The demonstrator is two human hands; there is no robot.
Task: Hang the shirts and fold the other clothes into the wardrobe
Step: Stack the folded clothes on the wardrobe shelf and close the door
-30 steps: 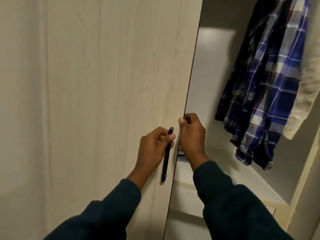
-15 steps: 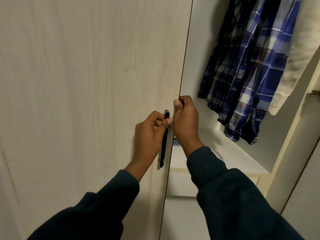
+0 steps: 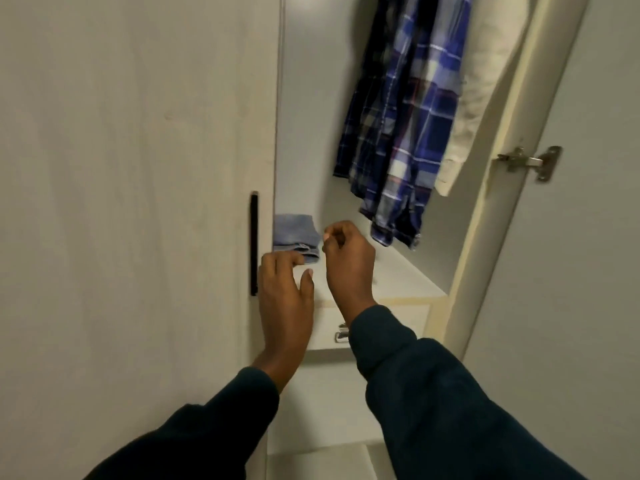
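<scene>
Inspector: Wardrobe [image 3: 381, 296] is standing with one door [image 3: 138, 168] at left, its black handle [image 3: 254, 243] running upright near the edge. The other door [image 3: 571, 237] is standing open at right, a metal hinge [image 3: 530, 163] showing on it.

Clerk: Where are the clothes sitting?

Inspector: A blue plaid shirt [image 3: 412, 109] is hanging inside, and a cream garment [image 3: 481, 91] is hanging just beside it on the right, touching it. Folded jeans [image 3: 294, 233] are lying on the shelf [image 3: 408, 278] at the left, partly hidden behind the door's edge.

Clerk: And the hands?

Inspector: The left hand [image 3: 285, 292] is hovering just right of the handle, apart from it. Its fingers [image 3: 277, 263] are lying relaxed and slightly bent, released, grasping nothing. Their tips are overlapping the jeans in view; contact I cannot tell. The right hand [image 3: 348, 258] is hanging in front of the shelf, beside the jeans and below the shirt's hem. Its fingers [image 3: 337, 233] are curling inward, loosely clenched, with nothing visible inside them.

Clerk: Anything below?

Inspector: A drawer [image 3: 391, 320] is sitting under the shelf, its metal pull [image 3: 341, 336] partly showing behind the right sleeve [image 3: 433, 393]. Both sleeves are dark green.
</scene>
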